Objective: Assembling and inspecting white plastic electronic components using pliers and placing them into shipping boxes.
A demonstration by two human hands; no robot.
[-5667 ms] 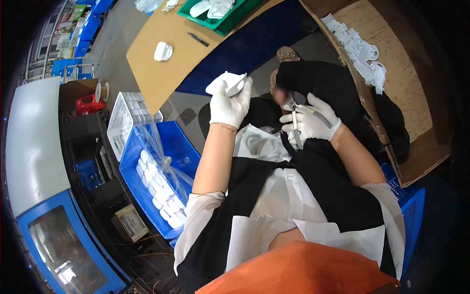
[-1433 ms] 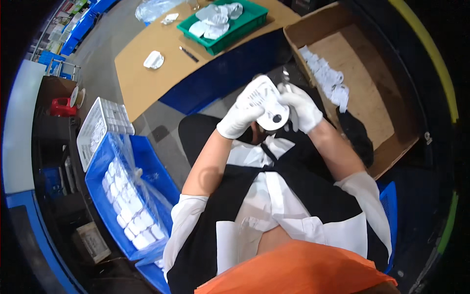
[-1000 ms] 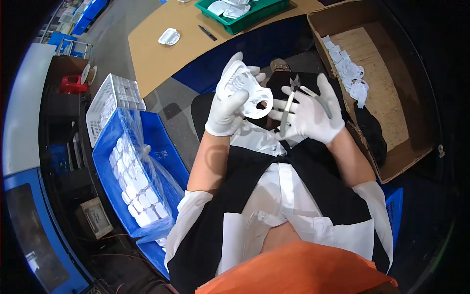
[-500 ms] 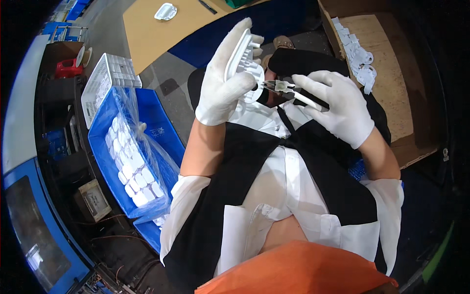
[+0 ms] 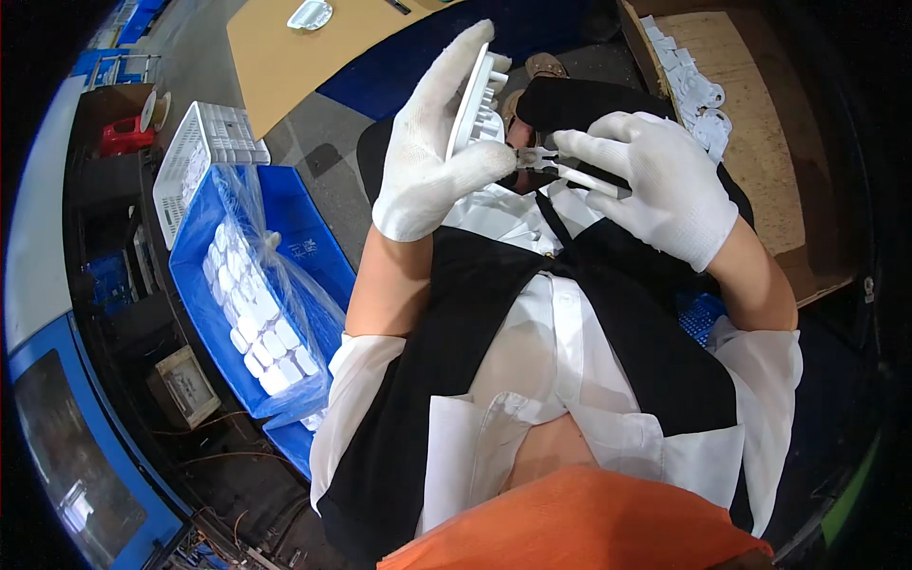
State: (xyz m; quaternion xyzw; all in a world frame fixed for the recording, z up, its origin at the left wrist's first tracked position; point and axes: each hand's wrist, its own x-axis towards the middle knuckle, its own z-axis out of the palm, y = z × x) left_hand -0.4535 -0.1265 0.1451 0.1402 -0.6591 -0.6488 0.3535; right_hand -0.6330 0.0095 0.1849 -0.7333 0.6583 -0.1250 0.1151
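Note:
My left hand (image 5: 426, 171), in a white glove, is closed on a white ribbed plastic part (image 5: 477, 106), which stands almost edge-on to me between thumb and fingers. In my gloved right hand (image 5: 665, 180) is a pair of nippers (image 5: 538, 160) with pale handles. Their metal jaws are right beside my left thumb tip, close to the part's lower end. Whether the jaws touch the part cannot be made out, since the thumb hides that end. Below the hands, more white plastic pieces (image 5: 505, 217) lie on my lap.
To the left stands a blue crate (image 5: 318, 249) lined with clear plastic and filled with white pieces, a white basket (image 5: 233, 128) behind it. A tan table (image 5: 332, 43) bears one white part (image 5: 311, 14). At right, a cardboard box (image 5: 769, 123) holds several white parts.
The plastic part has turned more edge-on, and its round end is now behind my left thumb. My right hand and the nippers have shifted slightly, the jaws staying close to the part.

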